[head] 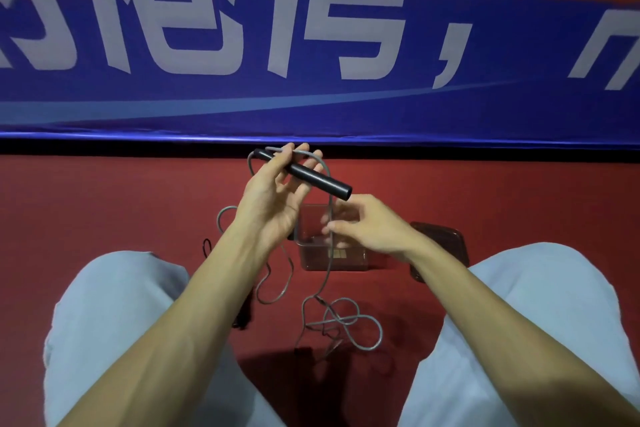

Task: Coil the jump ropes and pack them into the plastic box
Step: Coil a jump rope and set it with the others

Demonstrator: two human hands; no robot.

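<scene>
On a red floor, centre frame, the left hand (273,194) grips a jump rope's black handle (311,177), its long axis slanting from upper left to lower right. The right hand (367,225) pinches the grey cord (327,270) hanging below (most lies tangled at lower centre). The clear plastic box (349,263) sits just beneath both hands, nearer the right.
</scene>
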